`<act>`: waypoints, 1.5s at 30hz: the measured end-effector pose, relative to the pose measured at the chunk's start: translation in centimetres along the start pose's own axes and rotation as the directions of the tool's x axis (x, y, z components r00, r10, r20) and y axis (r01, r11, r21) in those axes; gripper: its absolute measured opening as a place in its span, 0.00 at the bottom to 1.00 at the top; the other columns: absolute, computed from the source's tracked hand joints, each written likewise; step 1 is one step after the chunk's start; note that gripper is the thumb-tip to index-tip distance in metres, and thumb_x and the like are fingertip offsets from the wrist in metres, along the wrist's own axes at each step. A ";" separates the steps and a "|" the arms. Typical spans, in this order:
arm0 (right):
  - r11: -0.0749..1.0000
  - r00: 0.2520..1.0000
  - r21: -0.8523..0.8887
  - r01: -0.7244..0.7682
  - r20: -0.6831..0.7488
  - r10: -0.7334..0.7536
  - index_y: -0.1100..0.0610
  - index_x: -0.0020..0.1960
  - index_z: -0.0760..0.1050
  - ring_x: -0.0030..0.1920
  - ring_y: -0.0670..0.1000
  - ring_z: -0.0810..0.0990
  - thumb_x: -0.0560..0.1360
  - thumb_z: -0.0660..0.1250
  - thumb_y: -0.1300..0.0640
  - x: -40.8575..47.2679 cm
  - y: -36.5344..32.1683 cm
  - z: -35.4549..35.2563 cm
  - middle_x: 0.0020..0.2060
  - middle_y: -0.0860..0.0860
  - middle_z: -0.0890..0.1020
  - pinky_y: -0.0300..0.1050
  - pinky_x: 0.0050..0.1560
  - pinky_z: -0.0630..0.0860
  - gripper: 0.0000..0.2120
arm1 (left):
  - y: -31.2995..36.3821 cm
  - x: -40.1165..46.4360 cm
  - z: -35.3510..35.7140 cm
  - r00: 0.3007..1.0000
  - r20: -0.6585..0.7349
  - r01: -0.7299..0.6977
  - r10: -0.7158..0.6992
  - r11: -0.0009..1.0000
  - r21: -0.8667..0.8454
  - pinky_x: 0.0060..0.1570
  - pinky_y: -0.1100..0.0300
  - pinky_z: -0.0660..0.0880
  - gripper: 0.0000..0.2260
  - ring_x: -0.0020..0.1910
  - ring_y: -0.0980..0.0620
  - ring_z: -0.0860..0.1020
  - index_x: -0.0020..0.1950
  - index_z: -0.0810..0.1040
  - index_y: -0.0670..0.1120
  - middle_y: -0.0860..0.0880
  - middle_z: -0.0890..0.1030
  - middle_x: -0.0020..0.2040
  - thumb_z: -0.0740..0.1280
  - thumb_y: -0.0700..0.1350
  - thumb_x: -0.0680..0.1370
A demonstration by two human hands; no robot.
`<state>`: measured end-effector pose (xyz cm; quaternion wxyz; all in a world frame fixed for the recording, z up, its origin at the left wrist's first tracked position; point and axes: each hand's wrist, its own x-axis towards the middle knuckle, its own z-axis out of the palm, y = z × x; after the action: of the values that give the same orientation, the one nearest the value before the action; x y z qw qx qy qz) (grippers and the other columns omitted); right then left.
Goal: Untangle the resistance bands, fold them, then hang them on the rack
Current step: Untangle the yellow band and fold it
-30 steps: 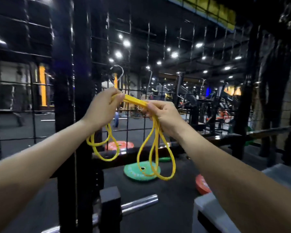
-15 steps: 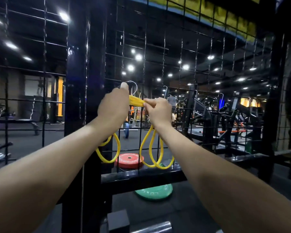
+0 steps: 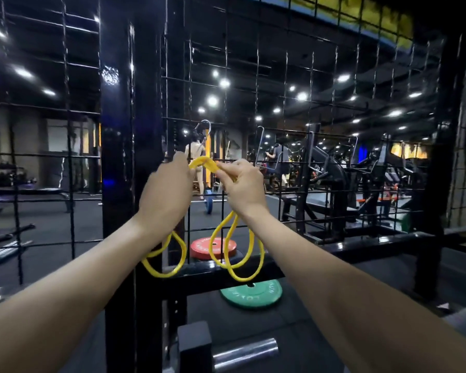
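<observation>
Band (image 3: 201, 162) is folded and runs left to right between both hands, loops dangling below. Left hand (image 3: 165, 195) and right hand (image 3: 244, 187) each pinch it. Hook (image 3: 205, 127) on the rack (image 3: 256, 160) sits just above, probably slightly nearer the left hand.

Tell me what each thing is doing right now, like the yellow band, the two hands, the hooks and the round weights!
Yellow band: folded, held up between both hands, loops dangling, not yet on a hook.
Left hand: grips the band's left end.
Right hand: pinches the band's right end.
Metal hook: hangs on the wire grid, holds nothing.
Red plate: lies flat on the floor.
Green plate: lies flat on the floor.
</observation>
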<state>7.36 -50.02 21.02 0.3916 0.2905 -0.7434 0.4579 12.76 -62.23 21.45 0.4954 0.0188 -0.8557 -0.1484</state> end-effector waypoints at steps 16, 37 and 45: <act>0.912 0.926 0.246 -0.328 0.274 0.259 0.63 0.43 0.79 0.30 0.48 0.75 0.76 0.65 0.63 -0.5 -0.7 -1.2 0.30 0.53 0.77 0.42 0.34 0.74 0.06 | 0.3 -2.4 0.2 0.891 0.381 0.454 -0.248 0.506 -0.733 0.24 0.66 0.68 0.10 0.30 0.56 0.69 0.52 0.76 0.43 0.48 0.77 0.38 0.55 0.40 0.82; 0.866 0.892 -0.500 -0.002 0.391 0.228 0.61 0.75 0.35 0.75 0.57 0.51 0.78 0.58 0.66 -5.3 -0.6 0.4 0.75 0.57 0.49 0.51 0.72 0.58 0.38 | -2.2 -6.4 3.0 0.967 0.065 -0.252 0.244 0.914 0.317 0.74 0.50 0.55 0.26 0.75 0.39 0.54 0.75 0.45 0.34 0.34 0.52 0.75 0.46 0.38 0.78; 0.865 0.889 -0.501 0.031 0.410 0.206 0.56 0.76 0.42 0.74 0.58 0.53 0.80 0.56 0.48 -7.8 0.2 -2.8 0.75 0.54 0.51 0.53 0.73 0.56 0.33 | -1.0 -7.5 2.0 0.925 0.078 -0.379 0.373 0.884 0.274 0.70 0.50 0.61 0.20 0.68 0.42 0.70 0.65 0.72 0.41 0.42 0.73 0.67 0.68 0.43 0.75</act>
<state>12.19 -46.84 15.06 0.2480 0.2436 -0.9181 0.1904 14.73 -61.39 13.91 0.4970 -0.0780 -0.8610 0.0745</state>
